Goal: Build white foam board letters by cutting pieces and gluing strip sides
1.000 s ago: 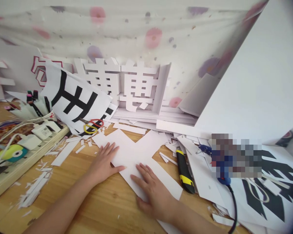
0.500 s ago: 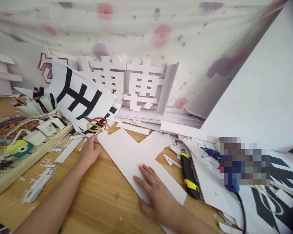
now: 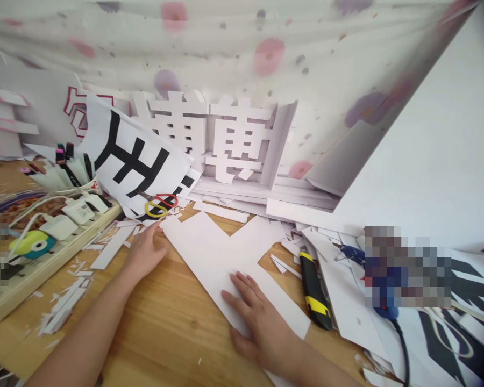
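A white Y-shaped cut-out of foam board or card lies flat on the wooden table. My right hand rests on its lower arm, palm down with the fingers spread. At the cut-out's upper left corner is my left hand, its fingertips close against the edge and its thumb apart; I cannot tell whether they touch. Right of the cut-out lies a black and yellow utility knife. Scissors with red and yellow handles sit just beyond my left hand, on a printed sheet.
White cut-out characters stand along the back by a patterned curtain. A power strip with chargers and a cup of markers are left. White offcuts litter the table. A blue corded tool lies right, partly pixelated.
My left hand's fingertips have shifted very slightly at the cut-out's corner. My right hand and the cut-out stay in place; the view has moved a little.
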### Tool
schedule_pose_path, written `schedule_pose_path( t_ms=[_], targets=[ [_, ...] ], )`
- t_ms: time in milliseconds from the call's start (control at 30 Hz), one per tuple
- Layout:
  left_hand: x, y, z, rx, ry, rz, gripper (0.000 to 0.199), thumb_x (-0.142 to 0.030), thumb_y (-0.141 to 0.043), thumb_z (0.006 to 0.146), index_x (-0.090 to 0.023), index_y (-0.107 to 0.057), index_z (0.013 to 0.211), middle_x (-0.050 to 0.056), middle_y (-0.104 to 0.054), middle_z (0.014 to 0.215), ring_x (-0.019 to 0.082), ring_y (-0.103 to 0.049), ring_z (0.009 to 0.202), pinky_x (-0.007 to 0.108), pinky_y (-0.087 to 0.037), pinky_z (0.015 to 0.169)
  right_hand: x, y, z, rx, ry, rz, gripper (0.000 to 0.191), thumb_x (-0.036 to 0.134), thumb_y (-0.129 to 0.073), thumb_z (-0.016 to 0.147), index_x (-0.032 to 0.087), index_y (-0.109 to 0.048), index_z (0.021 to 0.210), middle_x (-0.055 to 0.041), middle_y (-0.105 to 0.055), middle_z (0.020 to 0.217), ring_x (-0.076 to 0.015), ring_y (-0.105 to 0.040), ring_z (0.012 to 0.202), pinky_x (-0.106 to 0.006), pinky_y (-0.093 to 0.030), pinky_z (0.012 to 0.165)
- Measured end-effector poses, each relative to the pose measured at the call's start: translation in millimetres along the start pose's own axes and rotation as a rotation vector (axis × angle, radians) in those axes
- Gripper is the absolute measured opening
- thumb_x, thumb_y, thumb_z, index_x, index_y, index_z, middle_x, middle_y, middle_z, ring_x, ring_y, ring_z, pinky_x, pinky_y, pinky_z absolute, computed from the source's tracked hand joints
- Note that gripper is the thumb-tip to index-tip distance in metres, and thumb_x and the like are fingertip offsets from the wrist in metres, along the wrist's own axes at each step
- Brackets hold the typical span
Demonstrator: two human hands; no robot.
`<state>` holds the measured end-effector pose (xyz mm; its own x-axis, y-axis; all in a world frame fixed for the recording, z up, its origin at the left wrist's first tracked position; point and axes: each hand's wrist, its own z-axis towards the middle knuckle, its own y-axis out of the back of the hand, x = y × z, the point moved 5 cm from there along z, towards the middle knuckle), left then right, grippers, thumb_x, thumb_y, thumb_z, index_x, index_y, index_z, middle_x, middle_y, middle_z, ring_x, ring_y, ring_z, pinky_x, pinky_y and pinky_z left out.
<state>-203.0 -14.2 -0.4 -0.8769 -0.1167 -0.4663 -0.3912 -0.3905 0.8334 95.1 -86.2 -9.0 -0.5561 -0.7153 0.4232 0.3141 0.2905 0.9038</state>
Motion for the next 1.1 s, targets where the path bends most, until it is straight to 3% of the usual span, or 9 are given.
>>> schedule_pose_path(
  t_ms=[133,300,467,600,700,833,933,1100],
  targets=[
    [0,-3.5,-1,0.056,-0.013,0.016,0.071,-0.034,-0.057,0.064,-0.011,-0.038,0.129,0.012,-0.057,0.112,0.029,-0.051,0.107,0.045,-0.038,0.097,-1,-1,0,-0.003,0.003,-0.003,0.062,0.023,-0.053,0.075,0.019,-0.039,0.135,-0.0137,-0.020,0.148,-0.0278,-0.011,0.136,-0.050,-0.018,0.108],
    [13,-1.1,3,0.140,-0.021,-0.034,0.066,-0.019,-0.048,0.066,-0.014,-0.036,0.131,0.011,-0.054,0.121,0.025,-0.049,0.114,0.042,-0.037,0.101,-2,-1,0,-0.022,0.005,0.012,0.061,0.022,-0.053,0.075,0.018,-0.040,0.135,-0.0132,-0.020,0.148,-0.0287,-0.012,0.136,-0.051,-0.020,0.108],
    [36,15.5,10,-0.004,0.120,0.018,0.065,-0.006,-0.044,0.058,-0.016,-0.047,0.122,0.011,-0.059,0.115,0.027,-0.052,0.110,0.043,-0.039,0.099,-2,0,0,-0.033,0.012,0.010,0.060,0.023,-0.053,0.076,0.018,-0.040,0.134,-0.0133,-0.022,0.148,-0.0282,-0.013,0.136,-0.051,-0.020,0.108],
    [29,14.6,9,-0.036,0.143,-0.071,0.048,-0.020,-0.041,0.072,-0.017,-0.049,0.120,0.009,-0.061,0.111,0.022,-0.060,0.094,0.038,-0.048,0.088,-2,0,1,-0.033,0.015,0.010,0.060,0.021,-0.053,0.075,0.017,-0.041,0.134,-0.0137,-0.023,0.147,-0.0286,-0.014,0.136,-0.052,-0.019,0.108],
    [11,9.8,7,-0.013,0.020,-0.087,0.044,-0.032,-0.041,0.078,-0.018,-0.053,0.118,0.009,-0.057,0.121,0.022,-0.056,0.104,0.039,-0.044,0.095,-3,-2,2,-0.027,0.005,0.013,0.061,0.022,-0.055,0.075,0.018,-0.041,0.134,-0.0133,-0.022,0.148,-0.0290,-0.014,0.136,-0.051,-0.020,0.107],
    [-9,-2.4,1,0.189,-0.228,-0.087,0.046,-0.030,-0.043,0.076,-0.022,-0.055,0.119,0.002,-0.045,0.137,0.019,-0.032,0.131,0.038,-0.024,0.110,-4,-4,1,-0.031,-0.005,0.017,0.063,0.022,-0.056,0.073,0.020,-0.041,0.134,-0.0121,-0.022,0.148,-0.0287,-0.014,0.136,-0.051,-0.021,0.107],
    [-9,-11.2,-3,0.359,-0.224,-0.089,0.050,-0.026,-0.041,0.076,-0.025,-0.051,0.124,-0.002,-0.039,0.140,0.015,-0.026,0.134,0.035,-0.021,0.111,-4,-4,0,-0.039,-0.004,0.015,0.063,0.023,-0.056,0.073,0.020,-0.041,0.134,-0.0117,-0.022,0.148,-0.0286,-0.015,0.136,-0.051,-0.021,0.107],
    [-9,-10.9,-2,0.375,-0.194,-0.112,0.047,-0.031,-0.042,0.076,-0.024,-0.054,0.122,-0.001,-0.041,0.139,0.016,-0.030,0.132,0.036,-0.021,0.111,-4,-3,0,-0.052,0.002,0.018,0.061,0.024,-0.056,0.074,0.020,-0.042,0.133,-0.0114,-0.023,0.148,-0.0290,-0.015,0.136,-0.051,-0.021,0.107]
  ],
)
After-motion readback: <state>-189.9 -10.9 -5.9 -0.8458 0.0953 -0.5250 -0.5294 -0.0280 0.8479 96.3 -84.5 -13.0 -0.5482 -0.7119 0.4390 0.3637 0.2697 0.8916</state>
